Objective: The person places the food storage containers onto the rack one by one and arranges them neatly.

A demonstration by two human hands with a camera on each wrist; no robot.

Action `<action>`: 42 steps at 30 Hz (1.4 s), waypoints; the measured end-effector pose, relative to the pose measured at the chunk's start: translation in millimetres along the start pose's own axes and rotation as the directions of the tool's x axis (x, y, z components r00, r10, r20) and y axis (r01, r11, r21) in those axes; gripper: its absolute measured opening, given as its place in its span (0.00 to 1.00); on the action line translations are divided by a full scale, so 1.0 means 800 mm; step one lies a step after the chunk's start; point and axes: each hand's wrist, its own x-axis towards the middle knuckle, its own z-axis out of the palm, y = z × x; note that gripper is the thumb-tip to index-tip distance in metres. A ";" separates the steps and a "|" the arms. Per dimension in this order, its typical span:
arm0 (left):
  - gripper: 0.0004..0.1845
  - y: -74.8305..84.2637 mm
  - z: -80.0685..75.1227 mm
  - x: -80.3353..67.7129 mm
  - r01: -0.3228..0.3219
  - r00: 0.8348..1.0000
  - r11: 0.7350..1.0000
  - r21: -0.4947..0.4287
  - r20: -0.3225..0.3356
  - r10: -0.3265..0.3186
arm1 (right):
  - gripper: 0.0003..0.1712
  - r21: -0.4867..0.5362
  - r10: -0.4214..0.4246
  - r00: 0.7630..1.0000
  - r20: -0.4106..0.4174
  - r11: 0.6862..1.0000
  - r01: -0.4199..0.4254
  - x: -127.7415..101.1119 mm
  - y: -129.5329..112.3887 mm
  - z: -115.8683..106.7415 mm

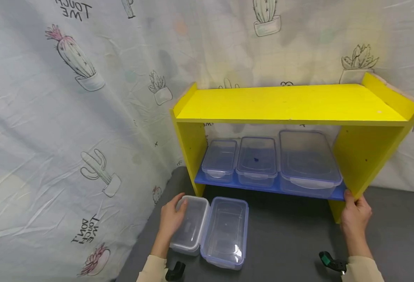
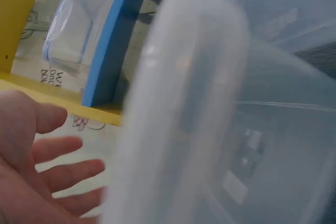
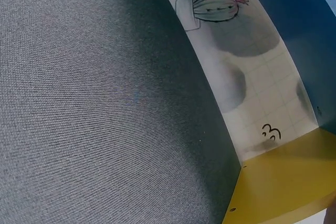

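My left hand (image 1: pixel 173 219) lies with straight fingers against the left end of a small clear lidded container (image 1: pixel 192 223) on the grey table. In the left wrist view the spread fingers (image 2: pixel 52 166) sit beside that container's blurred wall (image 2: pixel 210 129). A second, wider clear container (image 1: pixel 226 231) stands touching it on the right. My right hand (image 1: pixel 355 211) grips the lower front edge of the yellow shelf's right side panel (image 1: pixel 365 156), thumb on the front. The right wrist view shows that yellow panel (image 3: pixel 283 192) meeting the table (image 3: pixel 94 103).
The yellow shelf (image 1: pixel 288 103) has a bare top and a blue lower board (image 1: pixel 249 187) carrying three clear lidded containers, small (image 1: pixel 221 158), medium (image 1: pixel 257 160) and large (image 1: pixel 307 160). A cactus-print cloth (image 1: pixel 69 117) hangs behind and to the left. Grey table surface (image 1: pixel 291 239) lies between my hands.
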 end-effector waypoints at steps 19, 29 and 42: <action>0.41 -0.016 -0.002 -0.036 0.275 0.946 0.917 0.289 0.089 -0.311 | 0.07 0.025 0.014 0.999 -0.043 1.000 -0.013 -0.001 0.003 0.003; 0.41 -0.041 -0.007 -0.048 0.331 0.927 0.917 0.223 0.105 -0.360 | 0.07 0.055 0.024 0.999 -0.034 0.998 -0.023 -0.001 -0.001 0.005; 0.37 -0.056 -0.005 -0.054 0.536 0.835 0.782 -0.319 0.333 -0.437 | 0.07 0.095 0.029 0.999 -0.046 0.995 -0.024 -0.003 0.000 0.006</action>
